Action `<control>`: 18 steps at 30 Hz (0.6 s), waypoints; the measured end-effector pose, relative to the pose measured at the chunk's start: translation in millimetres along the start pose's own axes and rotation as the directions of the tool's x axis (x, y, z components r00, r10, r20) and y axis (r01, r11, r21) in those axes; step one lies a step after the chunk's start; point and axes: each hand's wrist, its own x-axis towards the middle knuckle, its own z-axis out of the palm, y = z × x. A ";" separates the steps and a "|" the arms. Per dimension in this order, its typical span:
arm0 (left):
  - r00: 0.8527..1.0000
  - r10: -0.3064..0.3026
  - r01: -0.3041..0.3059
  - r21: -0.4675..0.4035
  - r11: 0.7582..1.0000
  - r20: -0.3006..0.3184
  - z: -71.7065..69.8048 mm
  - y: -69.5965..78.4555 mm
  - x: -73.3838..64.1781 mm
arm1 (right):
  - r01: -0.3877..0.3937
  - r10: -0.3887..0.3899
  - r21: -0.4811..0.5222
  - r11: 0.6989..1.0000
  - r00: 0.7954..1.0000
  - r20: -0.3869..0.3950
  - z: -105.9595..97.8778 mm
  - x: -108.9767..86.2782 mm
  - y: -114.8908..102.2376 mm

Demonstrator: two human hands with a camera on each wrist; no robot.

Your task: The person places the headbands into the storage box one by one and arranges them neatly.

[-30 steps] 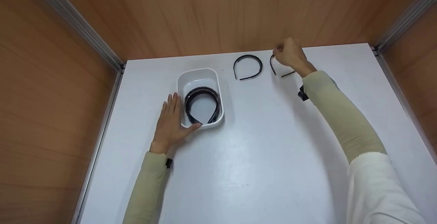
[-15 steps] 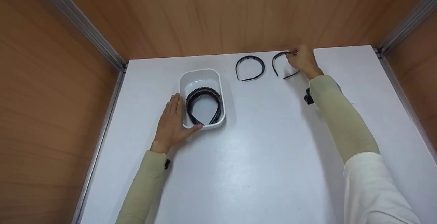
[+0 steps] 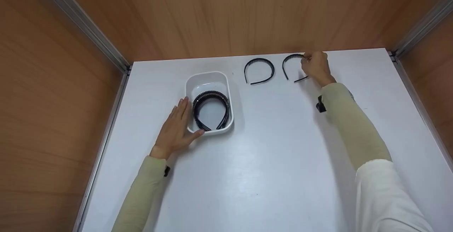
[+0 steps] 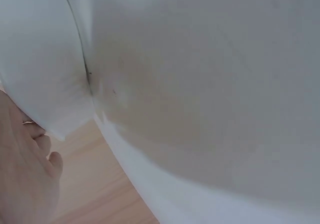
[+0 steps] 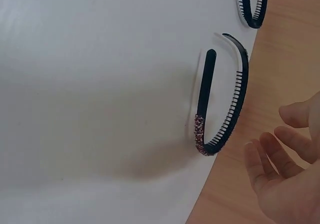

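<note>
My left hand [image 3: 173,129] lies with straight fingers along the left side of a white plastic bin [image 3: 231,113], its thumb at the front rim. Several dark toothed headbands [image 3: 196,113] are stacked inside the bin. In the left wrist view, the fingers [image 4: 42,144] show at the bin's outer wall [image 4: 40,49]. Toward the back right, my right hand [image 3: 317,68] hovers over the right side of a black headband [image 3: 291,56]. The right wrist view shows that headband [image 5: 243,87], with a glittery patch, and my loosely bent fingers [image 5: 255,166] apart from it, holding nothing.
Another black headband [image 3: 259,60] lies on the white table [image 3: 254,161] between the bin and the right-hand headband. A wood-grain panel [image 3: 226,16] stands along the back edge, with more panels and metal rails [image 3: 101,44] at the sides.
My right hand has moved rightward and slightly down, and the headband under it lies flatter at the table's back edge. The left hand stays at the bin, its thumb shifting slightly left.
</note>
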 end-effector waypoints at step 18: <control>0.980 0.197 -0.197 -0.019 0.980 -0.036 10.2 -25.2 1.1 | -0.002 0.002 -0.001 1.000 1.000 -0.007 8.6 -3.2 23.0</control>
